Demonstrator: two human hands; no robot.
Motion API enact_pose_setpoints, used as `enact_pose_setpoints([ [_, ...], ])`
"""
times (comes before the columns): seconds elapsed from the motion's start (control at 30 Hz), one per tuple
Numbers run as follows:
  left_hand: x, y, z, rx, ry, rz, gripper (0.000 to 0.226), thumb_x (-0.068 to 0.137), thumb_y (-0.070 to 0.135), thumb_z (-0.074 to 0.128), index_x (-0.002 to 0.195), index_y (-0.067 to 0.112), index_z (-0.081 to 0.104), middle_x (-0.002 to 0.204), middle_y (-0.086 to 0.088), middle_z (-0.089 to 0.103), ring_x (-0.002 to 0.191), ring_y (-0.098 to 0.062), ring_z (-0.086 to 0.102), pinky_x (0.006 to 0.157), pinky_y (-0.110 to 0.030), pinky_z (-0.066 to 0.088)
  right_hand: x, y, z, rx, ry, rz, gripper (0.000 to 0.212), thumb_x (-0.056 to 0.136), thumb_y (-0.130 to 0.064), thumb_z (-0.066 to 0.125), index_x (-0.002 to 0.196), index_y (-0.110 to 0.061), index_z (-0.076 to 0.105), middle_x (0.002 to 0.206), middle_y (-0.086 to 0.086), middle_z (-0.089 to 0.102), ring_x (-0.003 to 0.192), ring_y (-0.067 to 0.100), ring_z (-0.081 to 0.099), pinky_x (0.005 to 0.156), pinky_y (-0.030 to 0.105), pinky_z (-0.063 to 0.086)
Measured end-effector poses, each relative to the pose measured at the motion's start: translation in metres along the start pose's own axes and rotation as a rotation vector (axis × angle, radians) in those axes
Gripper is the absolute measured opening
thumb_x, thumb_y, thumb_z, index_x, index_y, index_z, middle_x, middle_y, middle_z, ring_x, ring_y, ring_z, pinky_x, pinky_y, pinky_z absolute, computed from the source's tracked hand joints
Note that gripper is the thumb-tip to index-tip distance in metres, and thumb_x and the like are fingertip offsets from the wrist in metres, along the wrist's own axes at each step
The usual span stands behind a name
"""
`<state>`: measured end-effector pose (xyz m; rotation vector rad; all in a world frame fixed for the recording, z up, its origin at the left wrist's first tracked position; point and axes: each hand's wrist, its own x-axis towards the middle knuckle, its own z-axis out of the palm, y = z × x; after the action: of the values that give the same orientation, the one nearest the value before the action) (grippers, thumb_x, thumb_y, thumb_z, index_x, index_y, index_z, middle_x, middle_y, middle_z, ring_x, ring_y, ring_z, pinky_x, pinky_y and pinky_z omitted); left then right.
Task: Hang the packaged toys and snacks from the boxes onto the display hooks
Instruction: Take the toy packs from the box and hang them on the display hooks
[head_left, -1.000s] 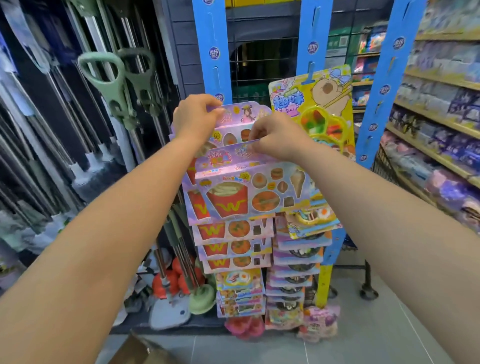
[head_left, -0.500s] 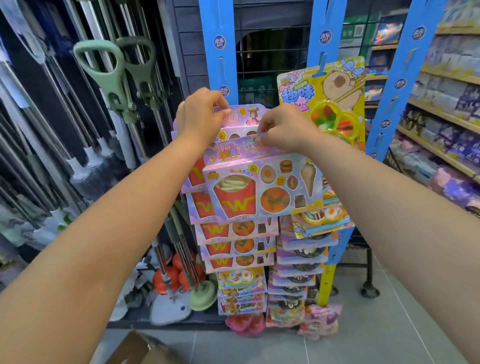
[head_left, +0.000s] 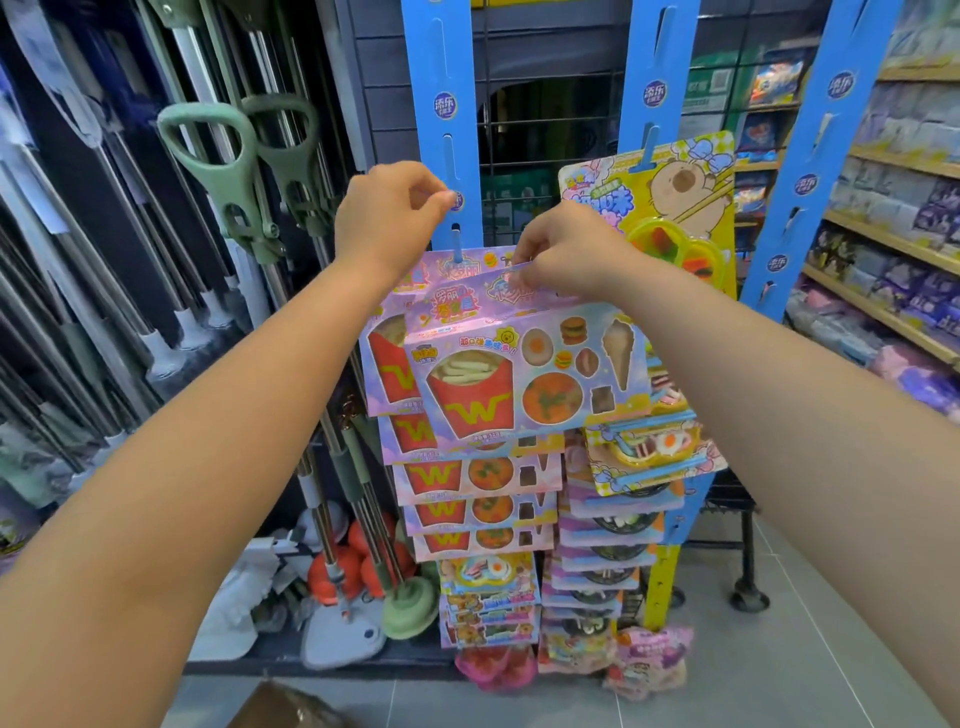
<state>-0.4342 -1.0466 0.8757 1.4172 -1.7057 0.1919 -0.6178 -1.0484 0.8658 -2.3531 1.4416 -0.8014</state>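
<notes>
Against blue hanging strips (head_left: 444, 78), right hand's (head_left: 563, 249) grip pinches a pink fries-and-burger candy card (head_left: 524, 374); left hand (head_left: 387, 213) pinched empty.

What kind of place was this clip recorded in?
Most likely a retail shop aisle. Blue hanging display strips carry stacked pink candy packs, mops stand racked on the left, and wooden shelves of packaged goods run along the right.

Above the pink snack packs (head_left: 519, 384) the left blue strip (head_left: 441, 119) is bare and reachable, hemmed by mop handles (head_left: 249, 171) on the left and the yellow capybara pack (head_left: 670, 208) on the right (lower hooks are stacked full).
</notes>
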Motion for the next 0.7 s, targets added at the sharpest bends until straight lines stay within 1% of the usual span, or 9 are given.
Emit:
enact_pose_setpoints([
  [0.07,0.004,0.003,-0.003,-0.074,-0.012,0.043,0.023,0.091,0.024,0.054,0.102,0.011,0.068,0.099,-0.003,0.070,0.087,-0.016,0.062,0.081,-0.027,0.049,0.006,-0.004,-0.004,0.003,0.030,-0.038,0.005,0.082,-0.009,0.066,0.085,-0.013,0.068,0.067,-0.009,0.054,0.065,0.012,0.052,0.063,0.027,0.047],
  [0.13,0.009,0.007,-0.005,-0.127,-0.044,0.073,0.027,0.093,0.015,0.049,0.117,0.009,0.061,0.111,-0.003,0.065,0.089,-0.012,0.057,0.080,-0.018,0.041,0.014,-0.009,-0.009,0.001,0.083,-0.083,0.007,0.082,-0.008,0.065,0.088,-0.012,0.067,0.068,-0.009,0.054,0.064,0.008,0.051,0.058,0.018,0.044],
  [0.23,0.017,0.013,-0.006,-0.190,-0.083,0.065,0.038,0.093,0.004,0.041,0.130,0.009,0.048,0.123,-0.005,0.053,0.083,-0.006,0.050,0.075,-0.009,0.038,0.027,-0.018,-0.020,0.059,0.174,-0.121,0.012,0.079,-0.008,0.069,0.089,-0.011,0.064,0.067,-0.011,0.052,0.058,0.000,0.047,0.048,0.005,0.037],
  [0.3,0.021,0.018,-0.008,-0.207,-0.054,0.046,0.043,0.092,-0.002,0.037,0.134,0.006,0.043,0.128,-0.009,0.045,0.081,-0.006,0.049,0.074,-0.002,0.037,0.037,-0.024,-0.028,0.097,0.219,-0.142,0.017,0.078,-0.010,0.072,0.082,-0.017,0.057,0.068,-0.012,0.049,0.059,-0.001,0.045,0.051,0.008,0.039],
  [0.33,0.024,0.020,-0.009,-0.205,-0.038,0.032,0.044,0.092,-0.003,0.035,0.135,0.005,0.041,0.128,-0.010,0.044,0.086,-0.008,0.049,0.079,-0.003,0.038,0.041,-0.027,-0.033,0.101,0.236,-0.158,0.021,0.078,-0.010,0.072,0.077,-0.020,0.053,0.069,-0.012,0.049,0.061,0.000,0.045,0.055,0.013,0.041],
  [0.4,0.029,0.021,-0.011,-0.219,-0.044,-0.012,0.048,0.089,-0.006,0.032,0.134,0.004,0.041,0.118,-0.009,0.052,0.099,-0.014,0.051,0.091,-0.019,0.042,0.047,-0.032,-0.037,0.093,0.257,-0.188,0.025,0.079,-0.008,0.069,0.075,-0.021,0.048,0.071,-0.009,0.051,0.065,0.006,0.048,0.060,0.018,0.040],
  [0.47,0.034,0.019,-0.012,-0.256,-0.077,-0.062,0.051,0.083,-0.006,0.033,0.132,0.008,0.044,0.104,-0.003,0.061,0.107,-0.022,0.056,0.092,-0.034,0.045,0.052,-0.037,-0.039,0.092,0.274,-0.207,0.022,0.079,-0.007,0.068,0.084,-0.016,0.049,0.077,-0.002,0.056,0.073,0.012,0.052,0.061,0.019,0.041],
  [0.57,0.038,0.018,-0.016,-0.275,-0.106,-0.103,0.053,0.074,0.002,0.036,0.124,0.015,0.045,0.082,0.010,0.062,0.100,-0.033,0.060,0.089,-0.051,0.048,0.057,-0.041,-0.040,0.108,0.311,-0.196,0.024,0.080,-0.009,0.069,0.088,-0.014,0.047,0.085,0.003,0.060,0.076,0.013,0.054,0.060,0.018,0.043],
  [0.7,0.041,0.023,-0.020,-0.221,-0.147,-0.132,0.052,0.076,-0.006,0.029,0.121,0.016,0.044,0.077,0.013,0.054,0.091,-0.027,0.056,0.082,-0.045,0.039,0.061,-0.044,-0.041,0.111,0.328,-0.166,0.027,0.078,-0.011,0.072,0.079,-0.017,0.046,0.079,0.000,0.059,0.076,0.013,0.056,0.060,0.015,0.043],
])
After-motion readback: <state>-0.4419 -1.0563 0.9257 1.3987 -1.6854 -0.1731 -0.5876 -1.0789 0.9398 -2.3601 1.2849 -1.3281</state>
